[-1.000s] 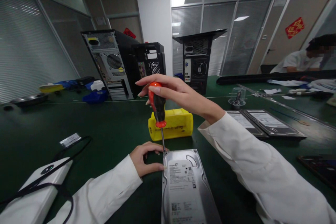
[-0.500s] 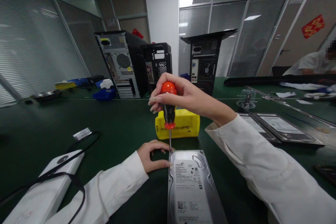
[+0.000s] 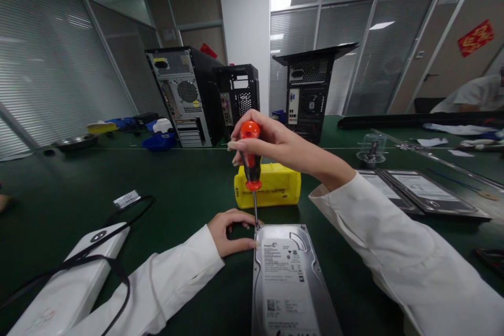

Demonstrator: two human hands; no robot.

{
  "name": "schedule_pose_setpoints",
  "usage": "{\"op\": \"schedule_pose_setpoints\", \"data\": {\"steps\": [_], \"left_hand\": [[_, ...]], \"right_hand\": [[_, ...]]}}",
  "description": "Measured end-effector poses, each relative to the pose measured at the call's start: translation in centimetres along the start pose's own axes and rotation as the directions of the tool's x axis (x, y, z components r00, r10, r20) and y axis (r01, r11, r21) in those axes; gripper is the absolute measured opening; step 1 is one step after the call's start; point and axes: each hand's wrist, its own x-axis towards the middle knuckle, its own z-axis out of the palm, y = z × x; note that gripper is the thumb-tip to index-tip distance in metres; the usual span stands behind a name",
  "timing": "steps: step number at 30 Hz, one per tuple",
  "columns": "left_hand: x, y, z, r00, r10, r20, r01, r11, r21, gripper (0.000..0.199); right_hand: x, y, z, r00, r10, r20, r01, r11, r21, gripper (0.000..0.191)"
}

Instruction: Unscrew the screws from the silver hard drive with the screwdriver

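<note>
My right hand (image 3: 271,142) is wrapped round the red and black handle of a screwdriver (image 3: 252,168), held nearly upright. Its tip meets the far left corner of a silver hard drive (image 3: 289,283) with a white label, lying flat on the green table. Beside that corner, my left hand (image 3: 228,231) rests with thumb and forefinger against the drive's left edge; its other fingers curl beneath. Just behind the drive lies a yellow container (image 3: 275,186) with dark writing on it.
Computer cases (image 3: 185,97) stand at the back. On the left lie a white device (image 3: 74,283) with a black strap and a blue tray (image 3: 158,142). More hard drives (image 3: 423,189) and a clear cup (image 3: 371,148) are at right. A person's white sleeve (image 3: 468,94) shows far right.
The screwdriver handle has turned a little and tilted slightly left, and the fingers of my right hand have shifted on it. Something tan has appeared at the left edge.
</note>
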Motion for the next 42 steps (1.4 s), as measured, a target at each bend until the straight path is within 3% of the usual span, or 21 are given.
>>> {"op": "schedule_pose_setpoints", "data": {"steps": [11, 14, 19, 25, 28, 35, 39, 42], "left_hand": [[-0.1, 0.1, 0.1, 1.0, 0.0, -0.012, 0.0, 1.0, 0.002, 0.041], [-0.1, 0.3, 0.0, 1.0, -0.013, -0.006, 0.013, 1.0, 0.025, 0.041], [-0.2, 0.5, -0.1, 0.999, -0.036, 0.002, 0.036, 0.999, 0.038, 0.04], [-0.2, 0.4, -0.2, 0.998, -0.061, 0.024, 0.06, 0.997, 0.051, 0.042], [-0.2, 0.2, -0.2, 0.998, -0.057, 0.026, 0.055, 0.996, 0.068, 0.04], [-0.3, 0.4, -0.3, 0.998, -0.059, 0.026, 0.057, 0.996, 0.072, 0.04], [-0.2, 0.3, -0.2, 0.999, -0.037, 0.028, 0.035, 0.998, 0.058, 0.039], [-0.2, 0.0, -0.2, 1.0, -0.015, 0.025, 0.014, 0.998, 0.054, 0.038]], "right_hand": [[0.4, 0.4, 1.0, 0.996, -0.07, -0.052, 0.072, 0.997, 0.029, 0.021], [0.2, 0.2, 0.7, 0.994, -0.044, -0.097, 0.04, 0.998, -0.043, 0.033], [0.0, 0.1, -0.2, 0.987, -0.037, -0.155, 0.01, 0.985, -0.174, 0.03], [-0.2, 0.3, -0.9, 0.973, -0.151, -0.173, 0.093, 0.947, -0.307, 0.032], [-0.5, -0.5, -1.2, 0.976, -0.142, -0.167, 0.071, 0.927, -0.369, 0.031], [-0.6, -0.5, -1.2, 0.985, -0.086, -0.148, 0.047, 0.967, -0.251, 0.029], [-0.5, -0.3, -1.0, 0.996, -0.056, -0.071, 0.049, 0.995, -0.091, 0.03], [-0.7, -0.8, -1.1, 1.0, -0.006, -0.011, 0.005, 0.996, -0.088, 0.031]]}}
